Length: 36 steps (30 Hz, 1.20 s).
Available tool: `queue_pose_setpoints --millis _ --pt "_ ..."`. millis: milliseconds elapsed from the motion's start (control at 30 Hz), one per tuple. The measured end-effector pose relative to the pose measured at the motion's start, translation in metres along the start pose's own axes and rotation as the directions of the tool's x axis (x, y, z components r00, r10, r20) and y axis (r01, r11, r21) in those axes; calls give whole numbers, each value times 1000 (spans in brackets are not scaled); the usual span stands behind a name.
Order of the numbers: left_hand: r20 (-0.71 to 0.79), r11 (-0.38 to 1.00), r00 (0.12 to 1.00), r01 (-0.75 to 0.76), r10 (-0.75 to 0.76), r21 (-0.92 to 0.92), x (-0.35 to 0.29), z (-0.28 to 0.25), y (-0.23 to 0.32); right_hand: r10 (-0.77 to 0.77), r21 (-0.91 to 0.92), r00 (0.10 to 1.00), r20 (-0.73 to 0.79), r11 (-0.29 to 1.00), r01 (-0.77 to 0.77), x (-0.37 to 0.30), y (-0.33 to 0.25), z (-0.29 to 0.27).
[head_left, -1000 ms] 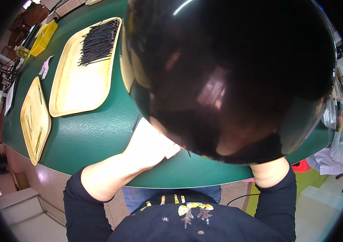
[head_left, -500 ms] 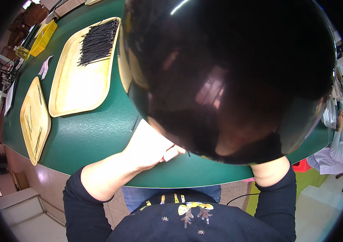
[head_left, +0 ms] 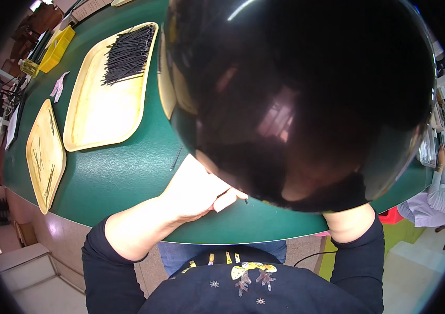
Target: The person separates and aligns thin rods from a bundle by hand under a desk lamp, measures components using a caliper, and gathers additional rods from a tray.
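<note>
- Green tabletop, workshop floor below; a large dark dome blocks most of the view.
- Left hand rests near the edge, fingers curled together, apparently pinching a thin black rod.
- A loose rod lies just beyond it; yellow tray further out.
- Right hand hidden; cannot tell.
- Keep the pinch light and near the tip.

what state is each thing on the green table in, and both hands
left hand: resting on the table edge, fingers curled, grip hidden
right hand: hidden behind the dark dome
large yellow tray: flat, black sticks heaped at far end
small yellow tray: flat, few thin sticks
single black stick: loose on table
</note>
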<state>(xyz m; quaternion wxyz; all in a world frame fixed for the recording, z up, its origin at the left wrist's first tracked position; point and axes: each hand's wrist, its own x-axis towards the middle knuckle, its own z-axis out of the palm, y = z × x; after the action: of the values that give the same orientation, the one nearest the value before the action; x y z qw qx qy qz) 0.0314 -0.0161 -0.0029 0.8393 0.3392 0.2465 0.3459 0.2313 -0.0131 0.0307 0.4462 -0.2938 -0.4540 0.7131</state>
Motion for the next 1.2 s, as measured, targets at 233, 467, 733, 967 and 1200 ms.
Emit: queue_pose_setpoints --millis 233,467,733,967,1200 --pt "-135 983 986 117 -98 140 0 26 21 5 28 1000 0 1000 -5 -6 -1 2" --pt "-103 963 981 180 -162 203 0 23 23 8 58 1000 2 998 -8 -6 -4 2" --pt "18 862 945 291 -328 415 5 47 49 13 94 1000 5 996 -13 -17 -7 -2" --pt "-32 924 994 107 -103 366 3 29 15 16 124 1000 -5 992 -16 -18 -7 2" --pt "-180 960 972 188 -151 209 3 41 33 21 154 1000 -4 988 -20 -7 -9 3"
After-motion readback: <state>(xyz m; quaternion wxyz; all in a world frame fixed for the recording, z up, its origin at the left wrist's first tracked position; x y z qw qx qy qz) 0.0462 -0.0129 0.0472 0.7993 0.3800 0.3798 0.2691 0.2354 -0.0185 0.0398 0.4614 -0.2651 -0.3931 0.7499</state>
